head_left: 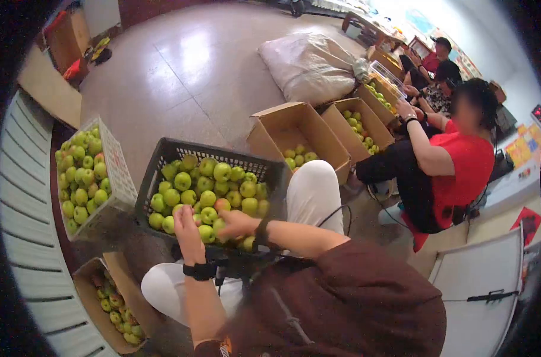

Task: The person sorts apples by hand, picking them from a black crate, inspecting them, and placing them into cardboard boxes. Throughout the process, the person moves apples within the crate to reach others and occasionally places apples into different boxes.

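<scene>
A black plastic crate full of green apples stands in front of my knees. Over its near side, my left hand is raised with the fingers curved around an apple; only a reddish bit of that apple shows beside them. My right hand comes in from the right, its fingers closed on a green apple low in the pile. Both hands are close together. A red-blushed apple lies just beyond the right fingertips. Dark bands circle both wrists.
A white crate of apples stands left, with a cardboard box of apples below it. To the right are an open carton with some apples, another apple carton and a large sack. A person in red sits at right, others beyond.
</scene>
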Demonstrator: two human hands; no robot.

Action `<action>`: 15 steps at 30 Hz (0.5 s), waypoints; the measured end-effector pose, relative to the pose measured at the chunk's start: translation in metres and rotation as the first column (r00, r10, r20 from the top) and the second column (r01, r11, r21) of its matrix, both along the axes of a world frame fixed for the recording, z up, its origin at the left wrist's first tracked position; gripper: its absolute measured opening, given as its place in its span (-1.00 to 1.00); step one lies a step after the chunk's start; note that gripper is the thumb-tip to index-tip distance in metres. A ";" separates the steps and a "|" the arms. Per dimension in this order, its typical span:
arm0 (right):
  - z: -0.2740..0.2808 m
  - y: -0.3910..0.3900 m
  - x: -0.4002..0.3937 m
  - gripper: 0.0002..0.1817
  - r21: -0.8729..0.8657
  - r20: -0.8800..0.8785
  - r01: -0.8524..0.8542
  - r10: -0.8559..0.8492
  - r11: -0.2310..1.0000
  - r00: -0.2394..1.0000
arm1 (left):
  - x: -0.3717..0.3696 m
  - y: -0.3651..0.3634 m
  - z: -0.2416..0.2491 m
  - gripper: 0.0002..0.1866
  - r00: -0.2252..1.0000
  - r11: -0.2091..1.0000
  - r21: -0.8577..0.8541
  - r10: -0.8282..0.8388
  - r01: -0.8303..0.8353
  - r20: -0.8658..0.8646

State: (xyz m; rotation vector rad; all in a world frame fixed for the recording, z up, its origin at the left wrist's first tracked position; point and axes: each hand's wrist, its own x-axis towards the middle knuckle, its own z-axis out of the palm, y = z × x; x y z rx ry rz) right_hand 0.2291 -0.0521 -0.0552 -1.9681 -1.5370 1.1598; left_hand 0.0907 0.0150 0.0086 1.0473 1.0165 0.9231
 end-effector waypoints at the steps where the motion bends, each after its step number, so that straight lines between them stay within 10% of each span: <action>1: 0.016 0.003 0.005 -0.54 -0.050 -0.228 0.126 -0.134 0.991 0.964 | 0.000 -0.001 -0.001 -0.76 1.000 1.000 0.009 -0.008 0.008 -0.009; 4: 0.085 -0.001 0.002 -0.57 -0.254 -0.779 0.288 -0.372 0.923 0.505 | 0.002 -0.008 0.005 -0.74 0.992 0.993 -0.105 -0.036 0.049 0.123; 5: 0.100 -0.001 0.003 -0.56 -0.319 -0.875 0.282 -0.396 0.905 0.278 | 0.002 -0.011 0.009 -0.73 0.992 0.975 0.184 -0.119 0.127 -0.051; 7: 0.099 0.006 0.007 -0.55 -0.129 -0.770 0.376 -0.331 0.918 0.545 | 0.001 -0.021 0.019 -0.70 0.900 0.685 0.628 -0.095 0.370 -0.426; 9: 0.077 0.019 0.006 -0.55 0.029 -0.549 0.419 -0.336 0.907 0.765 | 0.011 -0.030 0.037 -0.65 0.940 0.944 0.195 -0.298 0.266 0.165; 10: 0.063 0.026 0.007 -0.56 0.074 -0.386 0.443 -0.384 0.893 0.839 | 0.013 -0.025 0.029 -0.63 0.956 0.914 0.320 -0.286 0.250 0.072; 11: 0.028 0.028 0.015 -0.73 0.616 0.132 0.104 -0.233 0.781 0.963 | 0.014 -0.021 0.022 -0.61 0.969 0.870 0.437 -0.248 0.231 -0.018; 12: 0.041 0.024 0.017 -0.83 0.555 -0.014 0.193 -0.223 0.809 0.975 | 0.010 -0.013 -0.002 -0.60 0.889 0.518 0.765 0.019 0.382 -0.457; 13: 0.026 0.026 0.023 -0.85 0.641 0.094 0.201 -0.336 0.741 0.937 | 0.011 -0.013 -0.004 -0.56 0.951 0.841 0.471 -0.310 0.265 0.019; 14: 0.036 0.022 0.026 -0.90 0.702 0.222 0.110 -0.363 0.703 0.905 | 0.017 -0.012 -0.003 -0.54 0.868 0.940 0.144 -0.342 0.310 0.361; 15: 0.052 0.017 0.026 -0.91 0.572 -0.039 0.305 -0.345 0.762 0.938 | 0.024 -0.011 -0.003 -0.52 0.752 0.914 -0.220 -0.124 0.341 0.648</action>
